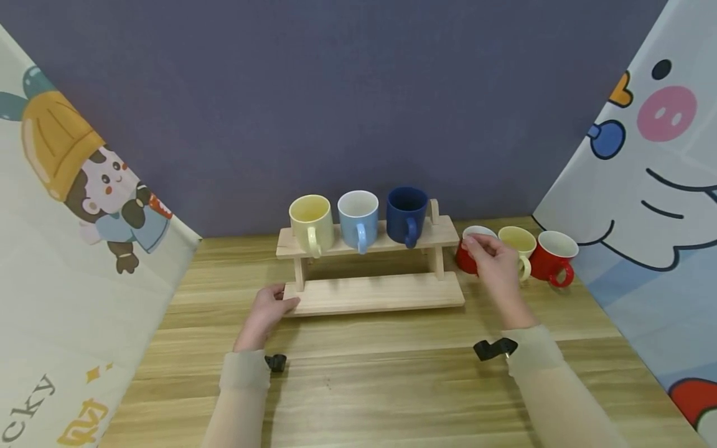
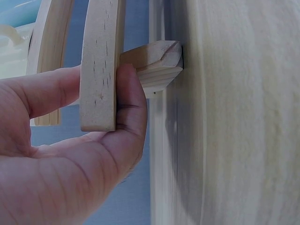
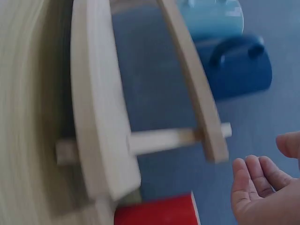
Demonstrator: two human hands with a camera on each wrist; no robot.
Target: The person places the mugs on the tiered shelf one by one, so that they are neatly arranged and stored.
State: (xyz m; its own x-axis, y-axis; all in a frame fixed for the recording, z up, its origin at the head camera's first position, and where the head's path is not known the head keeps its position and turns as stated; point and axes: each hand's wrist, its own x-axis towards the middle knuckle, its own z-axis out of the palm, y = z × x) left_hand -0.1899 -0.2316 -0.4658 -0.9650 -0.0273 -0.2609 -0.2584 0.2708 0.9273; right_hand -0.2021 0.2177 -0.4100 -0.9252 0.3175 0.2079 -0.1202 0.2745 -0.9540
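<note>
A two-tier wooden rack (image 1: 375, 294) stands against the back wall. My left hand (image 1: 267, 311) grips the left end of its lower shelf, the thumb on one face and curled fingers (image 2: 131, 101) beneath. The upper shelf holds a pale yellow mug (image 1: 311, 218), a light blue mug (image 1: 358, 218) and a dark blue mug (image 1: 406, 218). Off the rack's right end, my right hand (image 1: 497, 270) hovers by a red mug (image 1: 463, 260), partly covering it. In the right wrist view its thumb and loosely bent fingers are apart, with nothing between them.
Right of that red mug stand a second pale yellow mug (image 1: 518, 241) and another red mug (image 1: 551, 258), handles facing front. A wood-grain table (image 1: 370, 386) lies beneath everything. A dark back wall (image 1: 336, 99) and printed side panels (image 1: 633, 261) close in the space.
</note>
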